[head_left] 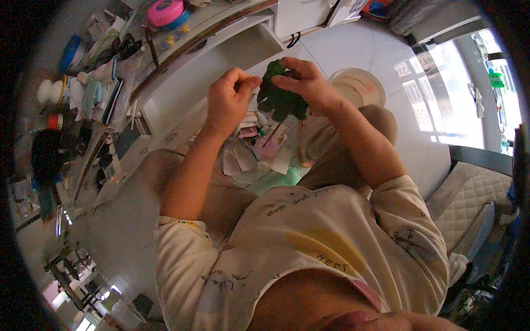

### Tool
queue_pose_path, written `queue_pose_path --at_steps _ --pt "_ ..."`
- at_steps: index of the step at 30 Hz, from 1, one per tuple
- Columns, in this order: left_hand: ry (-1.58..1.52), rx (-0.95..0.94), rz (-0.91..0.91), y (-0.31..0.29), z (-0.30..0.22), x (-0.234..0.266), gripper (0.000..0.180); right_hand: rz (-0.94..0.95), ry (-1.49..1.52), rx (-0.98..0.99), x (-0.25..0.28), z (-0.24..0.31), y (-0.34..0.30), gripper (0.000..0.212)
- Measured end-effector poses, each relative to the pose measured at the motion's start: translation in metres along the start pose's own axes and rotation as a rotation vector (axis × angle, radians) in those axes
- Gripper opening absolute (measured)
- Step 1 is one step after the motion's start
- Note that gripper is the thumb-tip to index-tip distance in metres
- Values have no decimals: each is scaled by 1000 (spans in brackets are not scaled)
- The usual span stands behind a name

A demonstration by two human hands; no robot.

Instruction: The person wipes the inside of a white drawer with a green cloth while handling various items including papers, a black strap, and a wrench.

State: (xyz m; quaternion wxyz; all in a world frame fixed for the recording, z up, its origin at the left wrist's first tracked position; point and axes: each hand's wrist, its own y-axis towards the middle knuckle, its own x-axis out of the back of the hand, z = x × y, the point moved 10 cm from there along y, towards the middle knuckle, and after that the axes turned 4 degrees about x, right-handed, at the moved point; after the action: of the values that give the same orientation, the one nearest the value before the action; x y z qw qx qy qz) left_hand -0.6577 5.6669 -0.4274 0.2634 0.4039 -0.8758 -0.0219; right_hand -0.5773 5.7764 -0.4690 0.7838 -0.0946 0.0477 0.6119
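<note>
Both my arms reach forward over my lap. My right hand (307, 84) grips a dark green, leaf-shaped piece (280, 100) with a notched lower edge, thumb on top and fingers behind it. It hangs in the air above a heap of papers. Just to its left, my left hand (231, 95) is raised with thumb and fingers pinched together. Whatever the left fingertips hold, if anything, is too small to see. Below lies the heap of paper and card scraps (241, 158), some pink and some white, between my knees.
A white drawer (221, 59) stands pulled out beyond my left hand. Cluttered shelves run along the left, with a pink round container (165, 12) on top. A round pale lid or tub (361, 87) sits on the tiled floor past my right forearm. A quilted pad (475, 190) lies at right.
</note>
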Motion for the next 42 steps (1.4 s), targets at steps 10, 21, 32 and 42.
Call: queue_pose_path --at_steps 10,21,32,42 --pt "-209 217 -191 -2 29 30 21 54 333 104 6 -4 10 25" --pt "351 -447 -10 -15 -40 3 9 92 238 -11 1 -13 9 21" --pt "522 -303 -220 -13 -25 6 4 -102 501 87 -8 -2 16 19" --pt "60 33 -144 6 4 31 11 43 317 146 -9 -1 5 23"
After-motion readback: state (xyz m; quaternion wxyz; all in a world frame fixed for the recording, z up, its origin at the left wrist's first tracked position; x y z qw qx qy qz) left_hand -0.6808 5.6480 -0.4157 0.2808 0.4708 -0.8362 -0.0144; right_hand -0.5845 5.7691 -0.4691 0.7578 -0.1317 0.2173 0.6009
